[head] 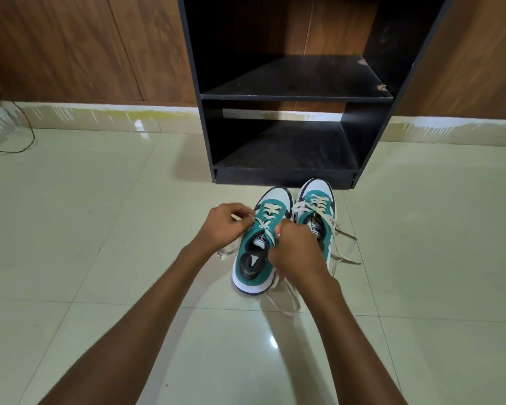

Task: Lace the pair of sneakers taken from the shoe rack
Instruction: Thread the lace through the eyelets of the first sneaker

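Two hands worked the left shoe [260, 247], centre frame, toe pointing away twd the rack [289, 95]. Right hand [297, 252], nearer, was closed at the shoe's right eyelets; presumably on lace, but the pinch was hidden. Left hand [225, 226], a bit farther and left of the shoe, pinched a lace end [225, 252], rest trailing on the floor [100, 229]. Long axis ran near-to-far, so next pull likely goes sideways, L & R. Right shoe [319, 211] sat just beside, laces loose.

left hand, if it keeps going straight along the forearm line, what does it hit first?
Likely the toe end of the teal-and-white left sneaker, whose cream lace the left hand pinches; depth is unclear.
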